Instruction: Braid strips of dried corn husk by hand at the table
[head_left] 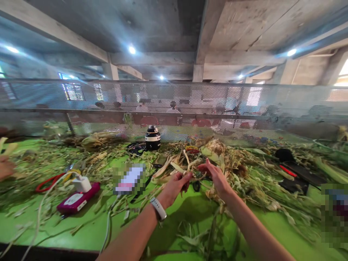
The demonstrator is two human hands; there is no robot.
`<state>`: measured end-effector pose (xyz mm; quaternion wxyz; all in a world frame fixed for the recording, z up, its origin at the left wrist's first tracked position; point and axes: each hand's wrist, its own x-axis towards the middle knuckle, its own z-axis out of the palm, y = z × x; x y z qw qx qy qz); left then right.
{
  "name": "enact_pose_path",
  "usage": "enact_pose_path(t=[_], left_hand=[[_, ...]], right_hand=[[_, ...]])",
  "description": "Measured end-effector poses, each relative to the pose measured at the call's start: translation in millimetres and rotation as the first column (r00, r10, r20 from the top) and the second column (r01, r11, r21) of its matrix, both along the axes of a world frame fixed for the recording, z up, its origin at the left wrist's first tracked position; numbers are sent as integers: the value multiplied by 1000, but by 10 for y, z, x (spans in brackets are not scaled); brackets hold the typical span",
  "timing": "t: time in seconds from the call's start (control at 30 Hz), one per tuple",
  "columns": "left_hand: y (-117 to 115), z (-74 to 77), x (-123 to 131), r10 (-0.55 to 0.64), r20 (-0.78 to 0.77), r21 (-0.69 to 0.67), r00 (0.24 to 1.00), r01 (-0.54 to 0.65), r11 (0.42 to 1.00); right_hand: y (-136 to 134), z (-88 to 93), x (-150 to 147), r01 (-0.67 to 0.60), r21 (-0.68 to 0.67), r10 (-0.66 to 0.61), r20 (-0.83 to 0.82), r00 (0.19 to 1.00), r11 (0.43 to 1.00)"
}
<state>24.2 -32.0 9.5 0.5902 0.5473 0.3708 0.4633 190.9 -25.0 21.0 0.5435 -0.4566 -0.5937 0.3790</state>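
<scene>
My left hand (pixel 176 185), with a white band on the wrist, pinches a pale strip of corn husk (pixel 187 158) that rises above the fingertips. To its right, my right hand (pixel 216 175) hovers with fingers stretched toward the strip and nothing plainly held in them. Just beyond both hands lies a heap of dry corn husks (pixel 165 168). A small dark round object (pixel 196 186) sits on the green table (pixel 176 232) between the hands.
A black jar-like bottle (pixel 152 138) stands before the mesh screen (pixel 176 98). On the left are a phone (pixel 132 177), a purple power strip (pixel 78 199) with a charger and cables, and red-handled scissors (pixel 50 182). Another person's hand (pixel 5 167) shows at the left edge.
</scene>
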Motion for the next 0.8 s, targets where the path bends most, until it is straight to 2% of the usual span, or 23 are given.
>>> enact_pose_path(t=[0.1, 0.2, 0.3, 0.4, 0.47, 0.6, 0.67, 0.7, 0.8], left_hand=[[-1, 15, 7, 6, 74, -9, 997, -5, 1000], [-6, 16, 2, -1, 127, -25, 992, 4, 1000], [13, -5, -12, -19, 139, -25, 990, 23, 999], [47, -28, -26, -17, 137, -24, 990, 20, 999], [65, -34, -33, -3, 125, -29, 992, 7, 1000], [88, -25, -47, 37, 84, -44, 996, -33, 998], [98, -15, -59, 38, 155, -59, 987, -29, 998], [102, -9, -66, 32, 219, -63, 975, -19, 998], [108, 7, -82, 32, 356, -41, 934, -19, 999]], right_hand=[[-3, -13, -19, -14, 125, -18, 244, 970, 992], [23, -65, -55, -29, 169, -21, 288, 957, 985], [42, -100, -60, -37, 102, 6, 288, 958, 994], [47, -108, -33, -165, -15, 163, 281, 946, 986], [57, -108, -7, -199, -18, 196, 278, 940, 980], [94, -110, 28, -130, -6, 127, 278, 952, 991], [100, -103, 34, -124, -10, 123, 225, 967, 992], [96, -96, 37, -89, 5, 86, 175, 981, 996], [61, -63, 37, 127, 63, -129, 29, 991, 990]])
